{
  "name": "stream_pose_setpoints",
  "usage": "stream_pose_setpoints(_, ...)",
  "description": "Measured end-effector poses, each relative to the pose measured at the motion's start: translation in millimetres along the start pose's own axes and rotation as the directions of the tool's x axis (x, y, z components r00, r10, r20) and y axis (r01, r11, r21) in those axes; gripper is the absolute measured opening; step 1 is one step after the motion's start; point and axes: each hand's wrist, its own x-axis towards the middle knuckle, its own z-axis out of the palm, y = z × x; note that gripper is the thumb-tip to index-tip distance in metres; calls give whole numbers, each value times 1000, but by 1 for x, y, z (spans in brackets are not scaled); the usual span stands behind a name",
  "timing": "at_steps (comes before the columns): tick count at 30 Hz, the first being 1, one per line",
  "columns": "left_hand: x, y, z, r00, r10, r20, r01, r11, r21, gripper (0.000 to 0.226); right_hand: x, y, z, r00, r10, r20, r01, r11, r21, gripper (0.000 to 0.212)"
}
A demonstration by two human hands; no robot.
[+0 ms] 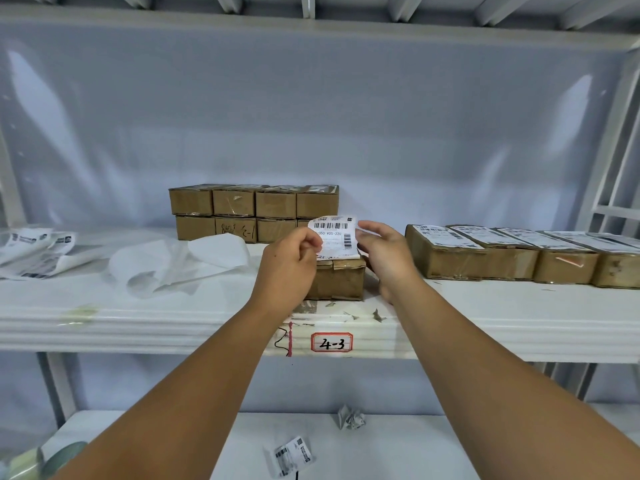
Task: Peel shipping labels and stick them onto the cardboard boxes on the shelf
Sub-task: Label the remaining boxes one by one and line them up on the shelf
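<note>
A white shipping label point(335, 235) with barcodes stands upright over a small cardboard box point(337, 278) at the shelf's front middle. My left hand point(291, 261) pinches the label's left edge. My right hand point(384, 252) holds its right edge with curled fingers. The label's lower edge meets the box top. Behind it is a stack of unlabelled cardboard boxes point(254, 211) in two layers. To the right, a row of boxes point(512, 252) carries labels on their tops.
Peeled white backing paper point(180, 261) lies crumpled left of the box. More label sheets point(34, 249) lie at the far left. The shelf edge point(138, 327) bears a tag reading 4-3 point(331, 342). A crumpled paper point(351, 418) and a stray label point(291, 455) lie on the lower shelf.
</note>
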Motion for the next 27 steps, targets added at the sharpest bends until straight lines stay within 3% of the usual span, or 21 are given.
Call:
stream_pose_setpoints(4, 0, -3, 3, 995, 98, 35, -100, 992, 82, 33, -2, -2, -1, 994, -43, 105, 39, 999, 34, 34)
stream_pose_setpoints(6, 0, -3, 4, 991, 125, 55, -127, 991, 50, 57, -5, -3, 0, 986, -68, 151, 73, 997, -27, 24)
stream_pose_setpoints(9, 4, -6, 5, 990, 31, 134, -20, 997, -80, 106, -8, -5, 1, 982, -121, 148, 130, 990, -51, 19)
stream_pose_setpoints(11, 8, -9, 5, 984, -17, 177, 43, 988, -147, 119, -9, -7, 0, 980, -137, 144, 138, 990, 6, 19)
stream_pose_setpoints(19, 10, -10, 5, 980, -62, 191, 65, 998, -10, 125, -11, -11, -3, 968, -126, 215, 35, 922, 385, 18)
stream_pose_setpoints(24, 4, 0, 3, 974, -93, 205, 81, 995, 65, 114, -7, -14, -11, 984, -63, 166, -61, 757, 651, 13)
stream_pose_setpoints(27, 4, -2, 2, 973, -97, 210, 94, 995, 25, 114, -6, -14, -13, 982, -42, 186, -108, 681, 724, 9)
